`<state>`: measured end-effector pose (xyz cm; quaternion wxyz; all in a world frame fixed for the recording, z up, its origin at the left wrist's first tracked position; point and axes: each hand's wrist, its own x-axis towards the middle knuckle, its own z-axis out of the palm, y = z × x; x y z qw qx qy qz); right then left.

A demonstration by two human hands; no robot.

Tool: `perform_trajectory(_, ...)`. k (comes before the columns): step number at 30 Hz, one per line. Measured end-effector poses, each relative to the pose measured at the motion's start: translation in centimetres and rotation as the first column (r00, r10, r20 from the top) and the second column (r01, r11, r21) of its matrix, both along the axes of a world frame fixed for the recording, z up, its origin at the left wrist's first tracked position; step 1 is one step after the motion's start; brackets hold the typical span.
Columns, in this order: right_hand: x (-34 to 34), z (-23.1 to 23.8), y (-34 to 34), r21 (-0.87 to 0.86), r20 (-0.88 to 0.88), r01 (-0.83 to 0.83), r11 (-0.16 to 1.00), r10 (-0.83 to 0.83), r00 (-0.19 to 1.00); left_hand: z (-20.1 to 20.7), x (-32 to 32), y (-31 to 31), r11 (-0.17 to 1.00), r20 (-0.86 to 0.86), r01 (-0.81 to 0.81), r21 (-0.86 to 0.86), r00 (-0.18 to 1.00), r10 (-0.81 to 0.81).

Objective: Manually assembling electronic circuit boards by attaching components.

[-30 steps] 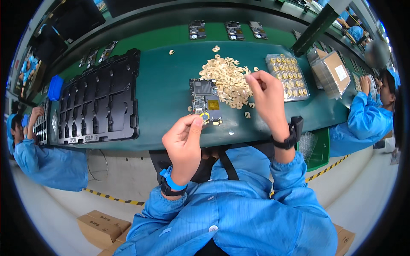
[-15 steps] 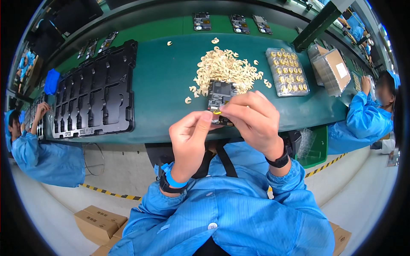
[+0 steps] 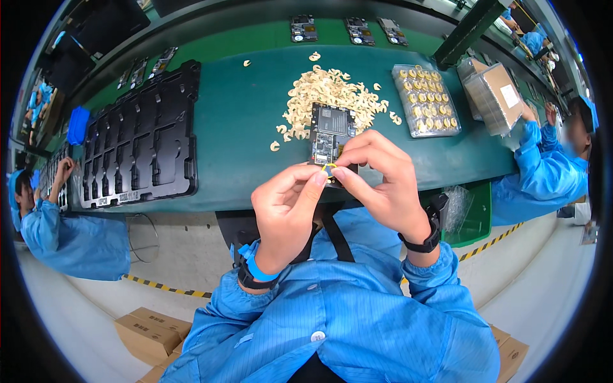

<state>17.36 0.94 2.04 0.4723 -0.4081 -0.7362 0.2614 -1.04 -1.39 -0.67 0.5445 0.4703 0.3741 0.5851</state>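
Observation:
Close to my body, my left hand (image 3: 286, 203) and my right hand (image 3: 383, 182) meet, their thumbs and fingers pinching a small round part (image 3: 329, 170) between them. It has a yellow rim and a dark face and looks like a wrapped coin cell. Just beyond the fingertips is a dark circuit board (image 3: 334, 121) with a metal shield and chips; its near end is partly hidden by my hands. Behind the board spreads a heap of cream C-shaped pieces (image 3: 306, 89), a few of them scattered loose around it.
A clear tray (image 3: 402, 121) of yellow round parts lies right of the heap, with stacked clear trays (image 3: 491, 96) beyond. A large black moulded tray (image 3: 140, 137) fills the left side. More circuit boards (image 3: 303, 29) line the back. Co-workers in blue sit at both sides.
The round part has turned so its dark face shows between my fingertips. My right fingers have shifted, uncovering more of the board. The co-worker at right has moved an arm toward the stacked trays.

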Motion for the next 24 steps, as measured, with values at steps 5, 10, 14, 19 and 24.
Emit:
perform_trajectory(5, 0.5, -0.3, -0.2, -0.178, -0.032, -0.003, 0.984, -0.002, 0.999, -0.5, -0.5, 0.3, 0.997, -0.185, 0.057, 0.047, 0.982, -0.047)
perform_trajectory(10, -1.0, -0.6, -1.2, -0.455, -0.36, -0.054, 0.889, -0.129, 0.924, -0.9, -0.3, 0.6, 0.999, -0.083, 0.049, -0.012, 0.995, -0.049)
perform_trajectory(14, -1.6, -0.4, -1.2, -0.429, -0.166, 0.032, 0.903, -0.114, 0.98, -0.8, -0.5, 0.7, 0.985, 0.074, 0.136, -0.103, 0.989, -0.129)
perform_trajectory(19, -1.8, -0.2, -1.1, -0.367, -0.045, 0.088, 0.926, -0.113, 0.993, -0.4, -0.6, 0.6, 0.982, 0.113, 0.162, -0.102, 0.982, -0.15)
perform_trajectory(24, -2.2, -0.1, -1.0, -0.368, -0.046, 0.088, 0.926, -0.113, 0.993, -0.5, -0.8, 0.5, 0.985, 0.108, 0.143, -0.092, 0.985, -0.133)
